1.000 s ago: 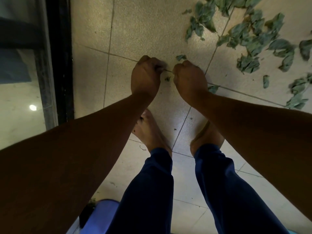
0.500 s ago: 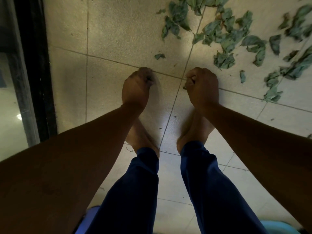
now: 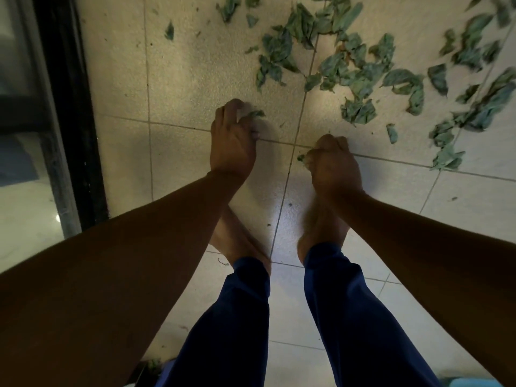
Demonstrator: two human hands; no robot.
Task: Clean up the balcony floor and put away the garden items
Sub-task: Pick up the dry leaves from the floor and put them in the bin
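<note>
Green crumpled leaf (image 3: 254, 114) pinched by left hand (image 3: 233, 142); speckled tile floor (image 3: 181, 65).

We see bare pale speckled floor tiles (image 3: 195, 65) far left of our hands; scattered crumpled green leaves (image 3: 360, 71) crowd the far right, and the black metal door frame (image 3: 69, 107) walls off the left.
</note>
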